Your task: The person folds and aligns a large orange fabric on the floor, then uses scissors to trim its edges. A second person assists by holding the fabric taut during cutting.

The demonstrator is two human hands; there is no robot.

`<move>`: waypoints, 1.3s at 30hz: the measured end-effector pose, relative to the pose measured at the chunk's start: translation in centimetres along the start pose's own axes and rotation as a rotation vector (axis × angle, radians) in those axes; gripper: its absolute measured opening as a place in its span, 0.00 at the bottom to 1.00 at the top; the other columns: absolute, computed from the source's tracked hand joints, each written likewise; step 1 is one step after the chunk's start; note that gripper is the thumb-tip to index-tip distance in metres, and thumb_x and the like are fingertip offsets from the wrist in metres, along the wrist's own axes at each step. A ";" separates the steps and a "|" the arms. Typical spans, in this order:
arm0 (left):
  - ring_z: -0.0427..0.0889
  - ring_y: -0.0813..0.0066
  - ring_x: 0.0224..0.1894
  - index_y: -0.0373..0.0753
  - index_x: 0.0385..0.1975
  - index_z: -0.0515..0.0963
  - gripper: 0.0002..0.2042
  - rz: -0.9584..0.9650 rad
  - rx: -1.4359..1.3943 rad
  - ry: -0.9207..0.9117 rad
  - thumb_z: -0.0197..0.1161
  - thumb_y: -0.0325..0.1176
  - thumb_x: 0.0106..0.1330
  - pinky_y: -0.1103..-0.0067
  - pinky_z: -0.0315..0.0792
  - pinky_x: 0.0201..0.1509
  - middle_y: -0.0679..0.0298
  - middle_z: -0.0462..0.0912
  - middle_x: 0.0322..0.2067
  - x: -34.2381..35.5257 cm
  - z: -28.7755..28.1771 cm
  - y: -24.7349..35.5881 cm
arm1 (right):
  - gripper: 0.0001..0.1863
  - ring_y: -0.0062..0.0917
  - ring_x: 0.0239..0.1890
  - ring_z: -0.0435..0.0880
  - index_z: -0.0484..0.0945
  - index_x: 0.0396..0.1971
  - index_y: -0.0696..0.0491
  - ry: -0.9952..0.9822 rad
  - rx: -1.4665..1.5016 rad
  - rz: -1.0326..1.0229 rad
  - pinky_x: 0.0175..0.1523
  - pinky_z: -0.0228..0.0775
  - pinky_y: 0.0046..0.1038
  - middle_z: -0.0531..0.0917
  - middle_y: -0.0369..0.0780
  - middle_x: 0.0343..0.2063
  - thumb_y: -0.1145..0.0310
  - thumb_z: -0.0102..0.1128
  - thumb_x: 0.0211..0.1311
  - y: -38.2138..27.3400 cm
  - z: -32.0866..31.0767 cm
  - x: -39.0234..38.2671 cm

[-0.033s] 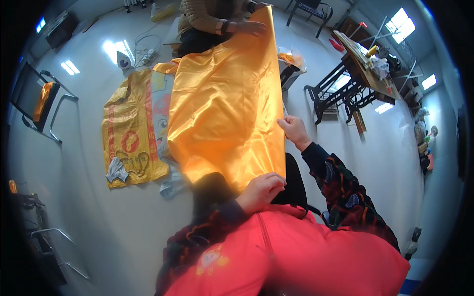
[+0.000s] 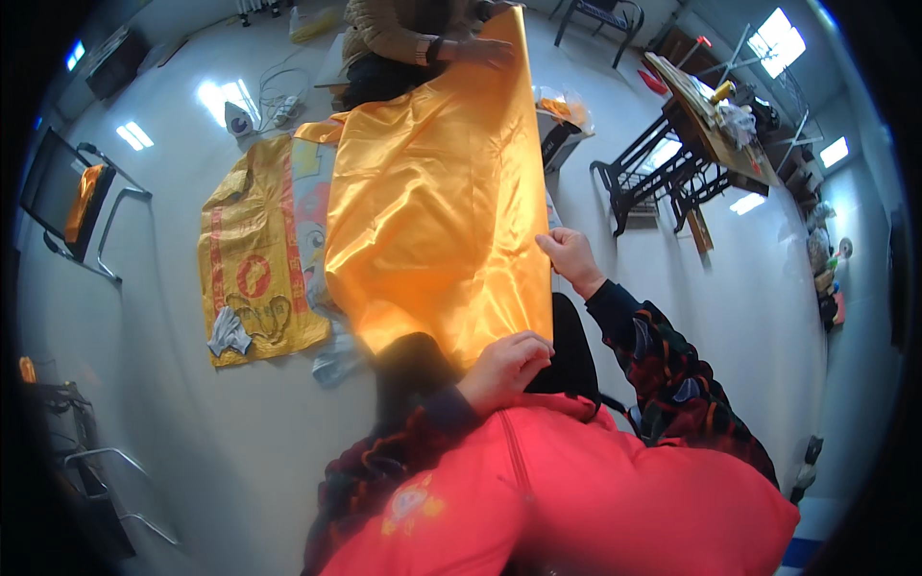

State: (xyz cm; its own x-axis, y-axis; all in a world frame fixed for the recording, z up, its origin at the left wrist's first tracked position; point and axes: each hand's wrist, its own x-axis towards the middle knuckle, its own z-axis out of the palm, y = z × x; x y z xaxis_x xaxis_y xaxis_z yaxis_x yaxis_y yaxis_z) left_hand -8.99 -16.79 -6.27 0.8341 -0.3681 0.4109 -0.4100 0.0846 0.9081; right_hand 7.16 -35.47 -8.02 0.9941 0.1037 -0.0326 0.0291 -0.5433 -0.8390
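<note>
A shiny golden-yellow satin cloth [image 2: 423, 202] stretches from my lap toward another person across from me. Its right edge runs almost straight and looks folded. My right hand [image 2: 570, 259] pinches that edge about midway, thumb and fingers closed on it. Close to my lap, my left hand [image 2: 507, 369] is closed at the cloth's near right corner, fingers curled together. At the far end, the other person's hand [image 2: 485, 51] lies on the cloth near its top corner.
Left of the cloth, a yellow woven sack [image 2: 245, 230] lies on the floor with a grey-white glove [image 2: 229, 331] on it. A black-framed chair [image 2: 82, 197] stands further left. To the right is a wooden-topped table [image 2: 711, 125] on black iron legs.
The cloth's right edge and my right hand sit very slightly further left. Both of my hands keep their grip.
</note>
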 end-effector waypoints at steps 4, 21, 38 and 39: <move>0.80 0.61 0.43 0.34 0.33 0.74 0.06 -0.011 0.018 0.031 0.61 0.18 0.58 0.76 0.75 0.46 0.57 0.79 0.38 -0.5 0.1 0.4 | 0.16 0.10 0.21 0.67 0.77 0.20 0.61 -0.066 0.153 0.111 0.24 0.61 0.22 0.73 0.32 0.13 0.64 0.62 0.60 -1.7 0.8 -6.0; 0.78 0.60 0.37 0.37 0.29 0.76 0.04 0.139 0.391 0.213 0.63 0.21 0.56 0.73 0.71 0.43 0.61 0.79 0.32 -1.3 1.0 2.0 | 0.18 0.12 0.19 0.73 0.76 0.22 0.55 -0.549 0.488 0.345 0.25 0.64 0.16 0.76 0.31 0.16 0.58 0.54 0.67 -5.5 -0.9 -13.9; 0.77 0.60 0.40 0.33 0.30 0.74 0.07 0.000 -0.066 -0.088 0.62 0.16 0.55 0.73 0.72 0.44 0.58 0.76 0.34 -0.1 -1.5 2.1 | 0.31 0.41 0.32 0.82 0.80 0.25 0.62 -0.032 -0.507 -0.146 0.38 0.72 0.37 0.83 0.51 0.25 0.42 0.56 0.55 -5.5 3.0 19.5; 0.77 0.60 0.39 0.33 0.30 0.73 0.06 -0.020 -0.103 -0.108 0.61 0.16 0.55 0.73 0.72 0.43 0.58 0.76 0.34 0.0 -1.7 2.0 | 0.33 0.50 0.40 0.82 0.81 0.30 0.66 -0.039 -0.459 -0.135 0.46 0.73 0.41 0.82 0.59 0.32 0.43 0.54 0.55 -5.5 3.6 20.5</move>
State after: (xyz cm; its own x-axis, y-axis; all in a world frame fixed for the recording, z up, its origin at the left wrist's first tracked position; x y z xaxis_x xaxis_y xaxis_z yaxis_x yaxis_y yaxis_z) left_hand -9.23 -15.08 -4.35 0.7949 -0.4673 0.3870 -0.3492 0.1693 0.9216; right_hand 27.04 -27.38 -6.03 0.9739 0.2248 0.0328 0.2096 -0.8338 -0.5108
